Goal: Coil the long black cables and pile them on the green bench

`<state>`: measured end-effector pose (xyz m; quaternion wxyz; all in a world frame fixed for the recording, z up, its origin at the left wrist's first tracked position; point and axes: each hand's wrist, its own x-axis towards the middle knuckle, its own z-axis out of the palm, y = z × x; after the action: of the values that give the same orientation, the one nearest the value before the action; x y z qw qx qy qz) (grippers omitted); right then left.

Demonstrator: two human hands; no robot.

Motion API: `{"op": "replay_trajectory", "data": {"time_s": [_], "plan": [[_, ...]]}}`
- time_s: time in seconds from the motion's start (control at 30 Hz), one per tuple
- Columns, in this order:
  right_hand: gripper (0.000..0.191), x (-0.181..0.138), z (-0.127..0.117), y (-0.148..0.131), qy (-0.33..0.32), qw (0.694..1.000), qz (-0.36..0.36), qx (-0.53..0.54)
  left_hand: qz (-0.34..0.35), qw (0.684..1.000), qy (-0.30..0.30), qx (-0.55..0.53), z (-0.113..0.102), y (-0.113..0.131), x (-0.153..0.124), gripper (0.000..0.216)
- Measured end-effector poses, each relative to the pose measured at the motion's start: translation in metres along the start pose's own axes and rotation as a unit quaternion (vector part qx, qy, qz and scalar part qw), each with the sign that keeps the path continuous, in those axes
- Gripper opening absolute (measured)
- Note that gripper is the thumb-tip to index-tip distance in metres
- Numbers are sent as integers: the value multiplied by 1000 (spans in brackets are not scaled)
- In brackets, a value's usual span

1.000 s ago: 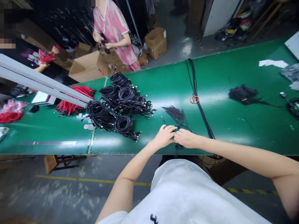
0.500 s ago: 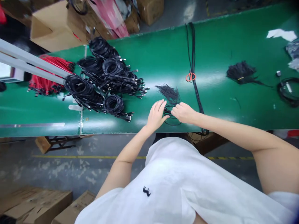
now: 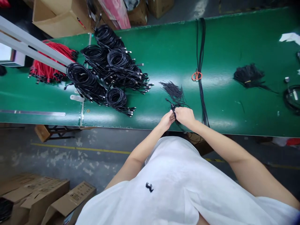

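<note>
Close to the front edge of the green table, my left hand [image 3: 167, 120] and my right hand [image 3: 185, 115] meet on a coiled black cable [image 3: 172, 106]. Both are closed around it, fingers partly hidden behind the coil. The cable's connector end sticks up past the hands, pointing away from me. Just beyond lies a loose pile of thin black twist ties [image 3: 173, 90]. To the right, a straight bundle of long black cables [image 3: 201, 59] runs across the table, with orange-handled scissors [image 3: 196, 76] lying on it.
Several coiled black cables [image 3: 117, 65] are heaped on the left, beside red cables [image 3: 52, 62]. A bundle of black ties [image 3: 248, 75] and another coiled cable [image 3: 292, 98] lie on the right. An open cardboard box [image 3: 61, 18] stands behind the table [image 3: 145, 112].
My left hand has gone from spread fingers to closed on the cable, and the hands have come together. The loose loops are now gathered tighter, with the connector end showing. The view has shifted slightly.
</note>
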<state>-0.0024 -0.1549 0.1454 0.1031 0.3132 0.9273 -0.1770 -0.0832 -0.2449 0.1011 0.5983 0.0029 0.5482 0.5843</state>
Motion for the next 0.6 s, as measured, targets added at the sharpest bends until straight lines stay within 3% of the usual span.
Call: {"op": "replay_trajectory", "data": {"time_s": [0.1, 0.2, 0.3, 0.37, 0.43, 0.5, 0.53, 0.6], "plan": [[35, -8, 16, -9, -1, 985, 45, 165, 63, 997, 39, -15, -8, -1, -2, 24], [34, -14, 30, -2, -37, 924, 42, 379, 114, 991, 49, 58, -19, 1, -10, 21], [34, -15, 35, 18, 52, 878, 72, 470, 148, 987, 16, 67, -25, 9, -27, 28], [48, -10, 33, 29, 105, 855, 108, 496, 144, 988, -39, 48, -25, 17, -41, 39], [63, -4, 29, 31, 37, 815, 91, 570, 117, 988, -97, 33, -25, 25, -55, 50], [59, 0, 25, 22, -91, 740, 54, 664, 95, 988, -121, 12, -29, 31, -65, 55], [55, 1, 23, 15, -131, 700, 47, 700, 95, 989, -109, -3, -33, 32, -68, 53], [49, 1, 20, -1, -140, 647, 60, 747, 104, 993, -43, -32, -44, 30, -70, 46]]}}
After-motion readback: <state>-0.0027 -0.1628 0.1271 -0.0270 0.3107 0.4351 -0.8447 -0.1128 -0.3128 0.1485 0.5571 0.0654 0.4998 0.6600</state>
